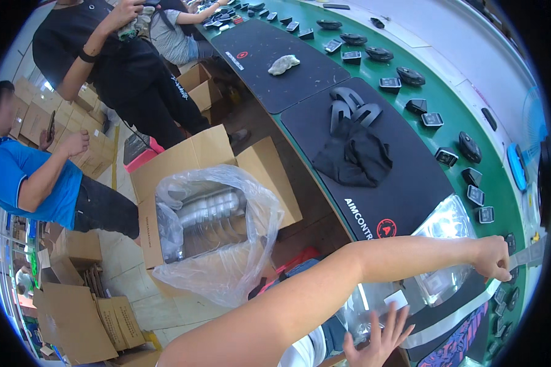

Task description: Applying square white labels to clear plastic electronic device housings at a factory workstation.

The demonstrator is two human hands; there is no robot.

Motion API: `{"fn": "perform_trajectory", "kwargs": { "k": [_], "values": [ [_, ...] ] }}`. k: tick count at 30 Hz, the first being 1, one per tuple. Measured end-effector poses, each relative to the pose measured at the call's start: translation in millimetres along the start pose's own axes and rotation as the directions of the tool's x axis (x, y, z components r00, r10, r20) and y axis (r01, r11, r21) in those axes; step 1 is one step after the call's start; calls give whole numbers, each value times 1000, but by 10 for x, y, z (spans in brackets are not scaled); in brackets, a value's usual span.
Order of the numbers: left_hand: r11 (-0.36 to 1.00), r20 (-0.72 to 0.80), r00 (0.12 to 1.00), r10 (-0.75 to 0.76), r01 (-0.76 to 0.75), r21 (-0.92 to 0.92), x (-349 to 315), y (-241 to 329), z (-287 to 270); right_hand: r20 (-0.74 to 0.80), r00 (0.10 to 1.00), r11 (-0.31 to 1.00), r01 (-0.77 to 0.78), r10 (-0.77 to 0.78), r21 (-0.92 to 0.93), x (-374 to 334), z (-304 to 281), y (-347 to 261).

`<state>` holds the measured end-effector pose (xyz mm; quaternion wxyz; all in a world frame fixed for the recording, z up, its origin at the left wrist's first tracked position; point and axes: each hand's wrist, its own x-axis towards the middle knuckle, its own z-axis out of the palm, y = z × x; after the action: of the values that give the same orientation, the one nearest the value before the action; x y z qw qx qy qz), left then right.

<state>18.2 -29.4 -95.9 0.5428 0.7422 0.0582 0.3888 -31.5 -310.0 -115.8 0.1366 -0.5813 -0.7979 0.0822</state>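
Observation:
My left arm stretches across to the right, and my left hand (493,258) is closed in a fist over the table's right side. What it grips is mostly hidden; a pale see-through strip (528,254) shows just beyond its knuckles. Lower down, my right hand (376,339) is open with its fingers spread. Close above its fingertips are clear plastic packaging (358,309) and a small white card (397,299). A whitish band (450,319) runs slantwise between the two hands. Shiny clear bags (444,223) lie beyond my left forearm.
An open carton (150,229) lined with a plastic bag (260,211) stands left of the table, holding clear plastic trays. Black cloth (355,156) lies on a dark mat (312,131). Several small devices line the green tabletop (422,156). Two people stand at left; another sits farther back.

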Motion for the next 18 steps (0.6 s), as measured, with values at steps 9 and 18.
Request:
{"fn": "perform_trajectory", "kwargs": {
  "k": [9, 18],
  "values": [
    [997, -10, 997, 74, -74, 12, 35, -88, -19, -279, 916, 941, 325, -288, 96, -10, 204, 467],
    [968, 148, 981, 125, -87, -236, -32, -77, -128, -561, 768, 924, -105, 310, 367, 328, 455, 466]
  ]
}}
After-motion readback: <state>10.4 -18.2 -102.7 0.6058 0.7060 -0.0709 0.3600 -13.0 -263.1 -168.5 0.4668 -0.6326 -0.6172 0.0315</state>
